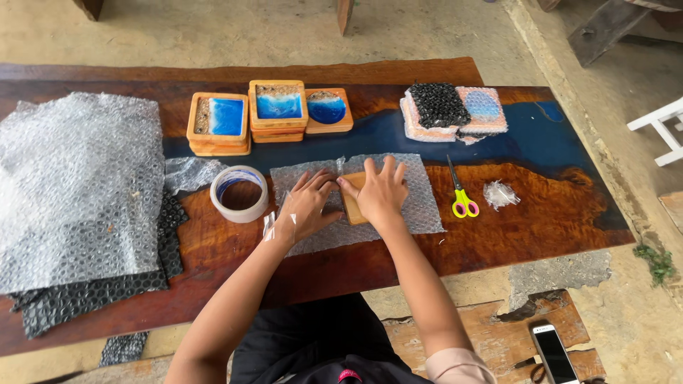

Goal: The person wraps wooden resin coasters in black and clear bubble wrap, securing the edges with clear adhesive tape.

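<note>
Nearest you, at the bottom right of the frame, a phone (553, 353) with a dark screen lies on a rough wooden bench (498, 334) below the table's edge.

Up on the dark wooden table (526, 227), at the centre of the frame, both your hands press flat and open on a sheet of clear bubble wrap (427, 206). Your left hand (307, 206) lies spread on the sheet, with a strip of clear tape (269, 225) stuck near the wrist, as far as the view lets you judge. Your right hand (382, 193) covers a square wooden coaster (352, 203) resting on the wrap; neither hand grips anything.

Just left of your left hand sits a roll of clear tape (239, 193), standing on its flat side. Right of the sheet lie scissors (461, 192) with yellow and pink handles, and beside them a crumpled scrap of clear plastic (500, 194).

Filling the left of the frame is a big pile of bubble wrap (78, 192), clear sheets over black ones.

Farther back, upper centre, stand three stacks of bare coasters (277, 112), wooden frames with blue and white resin. To the upper right sit the finished bundles (455, 112), squarish parcels in bubble wrap, one black, the rest pinkish, on the table's blue resin band.
</note>
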